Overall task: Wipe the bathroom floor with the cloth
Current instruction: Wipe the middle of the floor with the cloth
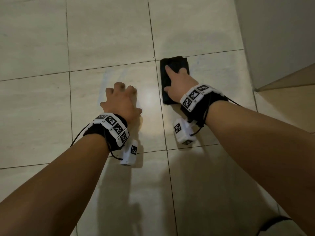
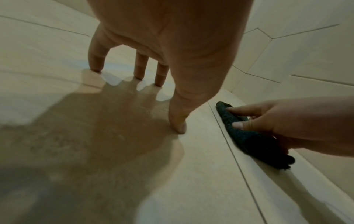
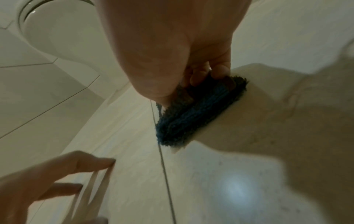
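Observation:
A dark blue-black folded cloth (image 1: 175,64) (image 2: 249,141) (image 3: 191,115) lies flat on the pale tiled floor (image 1: 110,40), just right of a grout line. My right hand (image 1: 179,79) (image 2: 287,121) (image 3: 172,45) presses down on it, index finger and thumb stretched over its top, and covers its near half. My left hand (image 1: 121,99) (image 2: 172,37) (image 3: 57,174) is propped on the bare tile to the cloth's left, spread fingertips touching the floor and holding nothing.
A tiled wall (image 1: 281,40) rises close on the right, with a tan ledge or threshold (image 1: 289,79) at its foot. A white ceramic fixture (image 3: 47,37) stands ahead to the left. Faint wet streaks (image 1: 115,74) mark the tile beyond my left hand.

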`<state>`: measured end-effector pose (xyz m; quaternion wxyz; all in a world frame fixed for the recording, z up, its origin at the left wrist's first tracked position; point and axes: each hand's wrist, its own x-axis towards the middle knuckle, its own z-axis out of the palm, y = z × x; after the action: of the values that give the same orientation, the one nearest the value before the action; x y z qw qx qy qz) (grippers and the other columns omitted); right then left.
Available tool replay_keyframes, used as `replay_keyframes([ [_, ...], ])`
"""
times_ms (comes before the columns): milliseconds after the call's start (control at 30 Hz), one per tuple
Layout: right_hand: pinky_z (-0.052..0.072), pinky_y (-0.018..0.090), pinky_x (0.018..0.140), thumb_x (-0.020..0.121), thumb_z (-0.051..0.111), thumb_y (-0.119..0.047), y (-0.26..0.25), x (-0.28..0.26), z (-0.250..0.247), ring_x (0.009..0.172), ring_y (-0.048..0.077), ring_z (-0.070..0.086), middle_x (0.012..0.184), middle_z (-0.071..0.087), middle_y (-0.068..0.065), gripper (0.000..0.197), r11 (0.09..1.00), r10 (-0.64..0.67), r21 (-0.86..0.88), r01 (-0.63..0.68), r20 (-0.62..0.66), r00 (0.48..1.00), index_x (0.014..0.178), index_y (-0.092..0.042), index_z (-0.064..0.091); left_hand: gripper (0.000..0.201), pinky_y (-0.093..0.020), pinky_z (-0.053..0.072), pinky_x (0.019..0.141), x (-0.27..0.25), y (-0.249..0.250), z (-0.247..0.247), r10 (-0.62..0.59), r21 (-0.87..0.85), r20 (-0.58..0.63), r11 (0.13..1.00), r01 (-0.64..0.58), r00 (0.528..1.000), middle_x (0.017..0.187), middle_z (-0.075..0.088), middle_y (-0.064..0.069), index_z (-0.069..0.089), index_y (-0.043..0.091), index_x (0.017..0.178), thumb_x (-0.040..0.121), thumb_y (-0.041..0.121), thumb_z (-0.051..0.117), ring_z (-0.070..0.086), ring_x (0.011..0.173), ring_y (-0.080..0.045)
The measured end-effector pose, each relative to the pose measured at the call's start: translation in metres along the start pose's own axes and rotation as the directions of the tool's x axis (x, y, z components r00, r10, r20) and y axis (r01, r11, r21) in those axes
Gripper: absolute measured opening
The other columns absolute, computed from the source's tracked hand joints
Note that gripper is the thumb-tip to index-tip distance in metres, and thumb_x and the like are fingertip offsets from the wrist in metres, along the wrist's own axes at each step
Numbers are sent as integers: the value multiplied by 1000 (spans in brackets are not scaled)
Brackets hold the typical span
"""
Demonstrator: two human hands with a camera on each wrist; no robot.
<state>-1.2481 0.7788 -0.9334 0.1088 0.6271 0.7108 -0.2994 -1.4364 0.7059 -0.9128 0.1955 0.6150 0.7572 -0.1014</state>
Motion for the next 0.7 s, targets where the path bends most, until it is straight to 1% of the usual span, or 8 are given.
replay_keyframes([
  [67, 48, 41, 95, 100, 50, -40, 8, 2, -5, 117, 38, 53, 151, 23, 21, 75, 999, 27, 21, -27, -19, 999, 158, -33, 3, 64, -45, 34, 77, 0, -1, -1, 7, -5, 9, 1000, -7, 1000, 140, 32, 2, 47, 34, 130, 74, 45, 76, 29, 128, -29],
  [133, 45, 42, 99, 100, 50, -41, 23, 1, -10, 121, 40, 50, 152, 22, 22, 75, 996, 73, 47, -71, -42, 996, 158, -33, 3, 65, -46, 36, 79, 0, 0, 0, 4, -17, 16, 1000, -3, 1000, 141, 31, 3, 47, 35, 130, 73, 45, 77, 28, 129, -29],
  [200, 40, 41, 104, 99, 52, -42, 44, -2, -16, 127, 42, 45, 155, 19, 23, 76, 989, 127, 88, -122, -57, 990, 158, -33, 4, 65, -44, 33, 77, 1, 0, 1, -3, -19, 18, 1000, 3, 1000, 142, 30, 3, 46, 36, 130, 73, 45, 77, 27, 129, -28],
  [267, 37, 40, 107, 98, 53, -43, 67, -9, -23, 131, 44, 42, 156, 17, 23, 77, 976, 190, 120, -181, -66, 980, 158, -34, 5, 65, -43, 30, 76, 1, -1, 1, -3, -20, 21, 1000, 4, 1000, 143, 29, 4, 46, 37, 129, 73, 44, 77, 27, 130, -28],
  [433, 40, 43, 103, 98, 53, -43, 111, -29, -32, 128, 44, 44, 154, 22, 24, 77, 934, 346, 125, -335, -85, 934, 158, -34, 5, 65, -45, 33, 79, 2, 0, 1, -9, -23, 22, 1000, 10, 1000, 143, 29, 4, 45, 38, 129, 73, 44, 76, 27, 130, -28],
  [500, 41, 44, 103, 98, 54, -42, 122, -32, -35, 128, 44, 45, 153, 26, 25, 78, 930, 361, 110, -351, -85, 929, 159, -31, 6, 64, -46, 34, 81, 1, 0, 2, -8, -28, 24, 1000, 9, 1000, 145, 28, 4, 45, 37, 129, 74, 44, 76, 26, 131, -28],
  [600, 43, 43, 101, 97, 57, -40, 129, -33, -38, 129, 42, 45, 153, 31, 23, 80, 931, 362, 84, -355, -98, 927, 159, -29, 7, 63, -45, 32, 81, -1, -1, 4, -6, -30, 10, 1000, 6, 1000, 147, 28, 4, 45, 38, 130, 75, 44, 74, 25, 133, -28],
  [700, 45, 42, 95, 98, 53, -35, 125, -31, -36, 124, 44, 48, 155, 26, 23, 77, 916, 391, 133, -378, -94, 916, 159, -29, 6, 64, -47, 33, 84, -1, -3, 8, 0, -27, 3, 1000, 0, 1000, 148, 27, 5, 43, 38, 133, 77, 44, 72, 24, 134, -27],
])
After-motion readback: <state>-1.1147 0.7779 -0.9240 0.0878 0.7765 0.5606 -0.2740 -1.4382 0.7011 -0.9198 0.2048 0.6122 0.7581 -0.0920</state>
